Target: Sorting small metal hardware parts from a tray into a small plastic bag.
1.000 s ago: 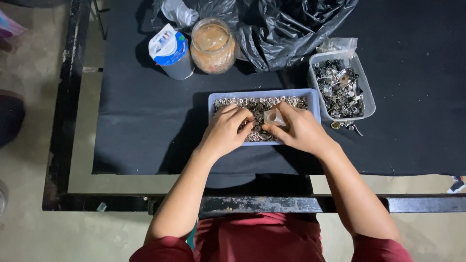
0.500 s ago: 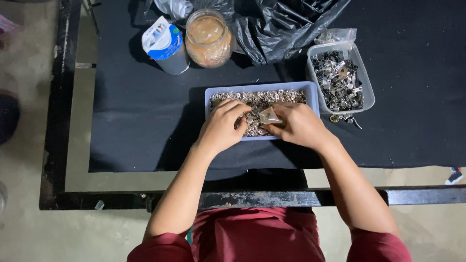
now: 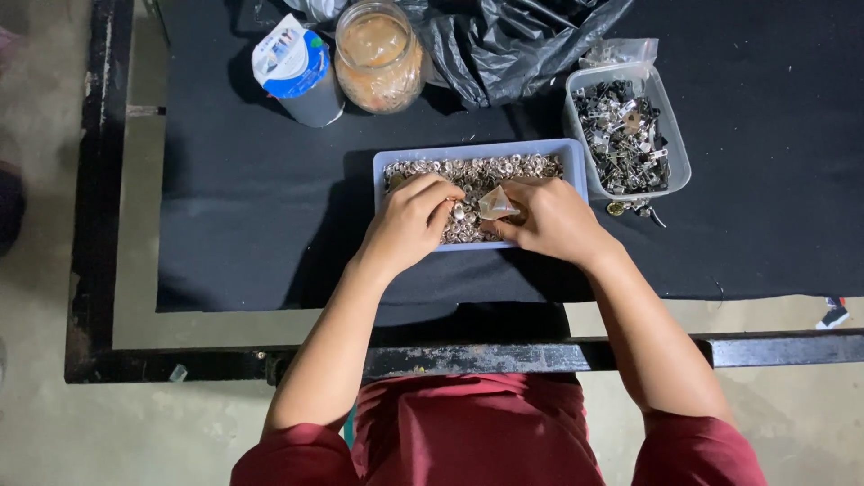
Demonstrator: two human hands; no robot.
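A shallow pale-blue tray (image 3: 393, 163) full of several small silvery metal rings lies on the black cloth in front of me. My left hand (image 3: 409, 225) rests in the tray with its fingers curled over the rings, pinching a few. My right hand (image 3: 553, 219) is at the tray's right side and holds a small clear plastic bag (image 3: 496, 203) between thumb and fingers, just beside my left fingertips.
A clear tub (image 3: 677, 153) of dark metal parts stands to the right of the tray. Behind are a glass jar (image 3: 379, 56), a blue and white carton (image 3: 294, 67) and a crumpled black plastic bag (image 3: 522, 40). The table's black frame (image 3: 540, 355) runs along the near edge.
My hands have stayed over the tray; the fingers have shifted slightly around the small bag. The view has moved a little, so the tray sits slightly higher in the picture.
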